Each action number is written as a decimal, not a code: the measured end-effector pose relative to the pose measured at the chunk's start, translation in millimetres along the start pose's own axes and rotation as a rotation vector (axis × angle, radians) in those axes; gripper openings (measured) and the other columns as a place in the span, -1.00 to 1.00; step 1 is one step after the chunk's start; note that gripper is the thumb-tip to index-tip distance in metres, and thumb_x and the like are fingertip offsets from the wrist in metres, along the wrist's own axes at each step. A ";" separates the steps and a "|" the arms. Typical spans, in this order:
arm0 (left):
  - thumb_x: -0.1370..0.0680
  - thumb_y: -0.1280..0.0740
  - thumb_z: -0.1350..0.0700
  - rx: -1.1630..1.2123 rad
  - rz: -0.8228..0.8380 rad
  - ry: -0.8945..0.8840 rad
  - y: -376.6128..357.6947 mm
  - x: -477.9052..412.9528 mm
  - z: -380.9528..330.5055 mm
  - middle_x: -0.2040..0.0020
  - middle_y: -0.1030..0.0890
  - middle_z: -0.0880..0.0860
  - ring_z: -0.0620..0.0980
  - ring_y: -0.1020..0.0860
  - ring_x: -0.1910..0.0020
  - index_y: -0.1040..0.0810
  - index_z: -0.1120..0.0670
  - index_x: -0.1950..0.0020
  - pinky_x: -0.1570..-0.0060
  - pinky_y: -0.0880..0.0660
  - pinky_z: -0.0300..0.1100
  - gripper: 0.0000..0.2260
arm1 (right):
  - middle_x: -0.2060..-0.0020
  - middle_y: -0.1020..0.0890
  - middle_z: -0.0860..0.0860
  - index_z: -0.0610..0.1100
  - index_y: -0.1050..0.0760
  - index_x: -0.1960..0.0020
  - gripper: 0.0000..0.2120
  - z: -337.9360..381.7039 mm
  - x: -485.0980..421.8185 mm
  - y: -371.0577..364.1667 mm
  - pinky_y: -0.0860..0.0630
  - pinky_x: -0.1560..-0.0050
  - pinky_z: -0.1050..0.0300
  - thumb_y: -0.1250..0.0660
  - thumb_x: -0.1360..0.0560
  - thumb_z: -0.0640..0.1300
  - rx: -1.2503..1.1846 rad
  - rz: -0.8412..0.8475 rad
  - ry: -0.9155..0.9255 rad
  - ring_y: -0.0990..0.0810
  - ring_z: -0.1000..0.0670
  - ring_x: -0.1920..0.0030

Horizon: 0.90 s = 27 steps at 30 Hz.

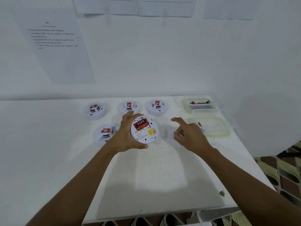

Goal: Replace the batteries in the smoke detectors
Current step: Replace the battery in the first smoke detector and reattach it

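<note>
My left hand grips a white round smoke detector by its rim, back side facing me. Red batteries sit in its open compartment, and a yellow sticker is below them. My right hand hovers to the right of the detector, index finger stretched out, other fingers loosely curled, holding nothing. Several other detectors lie face up on the white table: three in a back row and one at the left.
A clear plastic box with several batteries stands at the back right. A second clear box sits nearer, just beyond my right hand, with one red battery showing. The table's right edge drops to patterned floor. Papers hang on the wall.
</note>
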<state>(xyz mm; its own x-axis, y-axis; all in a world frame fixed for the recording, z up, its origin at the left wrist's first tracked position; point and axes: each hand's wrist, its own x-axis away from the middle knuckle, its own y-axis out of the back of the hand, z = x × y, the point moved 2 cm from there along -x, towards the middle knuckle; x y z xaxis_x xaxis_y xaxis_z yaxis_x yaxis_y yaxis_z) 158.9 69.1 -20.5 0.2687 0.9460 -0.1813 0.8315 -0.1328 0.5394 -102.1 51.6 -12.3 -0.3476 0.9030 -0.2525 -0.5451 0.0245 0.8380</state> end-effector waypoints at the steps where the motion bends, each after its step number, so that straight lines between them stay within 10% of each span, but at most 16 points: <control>1: -0.13 -0.61 -0.03 -0.002 0.000 0.005 -1.7 -0.2 -0.6 -0.25 -0.04 -0.54 -0.05 -0.07 -0.52 -0.19 -0.29 -0.29 -0.50 -0.17 0.07 -0.13 | 0.38 -0.66 0.01 0.01 -0.39 -0.35 -0.56 -1.0 3.0 5.0 -0.55 0.24 0.25 -0.36 -0.50 -0.20 -0.100 -0.056 -0.063 -0.61 0.01 0.40; 9: -0.07 -0.61 -0.13 0.038 0.031 -0.014 -24.1 -9.8 -16.1 -0.29 -0.03 -0.52 -0.03 -0.05 -0.53 -0.16 -0.51 -0.25 -0.48 -0.21 0.08 -0.08 | 0.26 -0.73 -0.04 0.01 -0.44 -0.22 -0.65 39.3 16.3 34.7 -0.45 0.20 0.17 -0.42 -0.51 -0.24 -0.853 -0.305 -0.281 -0.59 -0.01 0.24; 19: -0.09 -0.59 -0.15 0.003 0.021 -0.121 -32.3 -20.1 -33.3 -0.26 -0.05 -0.59 -0.05 -0.08 -0.51 -0.17 -0.27 -0.34 -0.49 -0.20 0.03 -0.07 | 0.06 -0.68 0.05 -0.09 -0.67 -0.08 -0.80 43.5 6.4 11.1 -0.39 0.19 0.51 -0.48 -0.46 -0.20 -0.258 -0.294 0.047 -0.55 0.27 0.20; 27: -0.10 -0.59 -0.17 -0.014 0.005 -0.108 -34.4 -21.8 -31.1 -0.30 -0.04 -0.53 -0.06 -0.07 -0.51 -0.15 -0.33 -0.33 -0.46 -0.20 -0.08 -0.07 | -0.06 -0.67 -0.02 -0.06 -0.67 -0.13 -0.67 51.9 0.9 5.2 -0.59 -0.07 0.09 -0.43 -0.46 0.09 -0.106 -0.228 0.062 -0.61 0.02 -0.04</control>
<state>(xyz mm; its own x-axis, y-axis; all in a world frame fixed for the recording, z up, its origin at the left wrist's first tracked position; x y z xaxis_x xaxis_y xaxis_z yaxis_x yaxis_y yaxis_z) 109.4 62.2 -9.6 0.3247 0.9076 -0.2660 0.8234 -0.1329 0.5517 -65.6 74.8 17.0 -0.2513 0.8512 -0.4608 -0.6904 0.1760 0.7017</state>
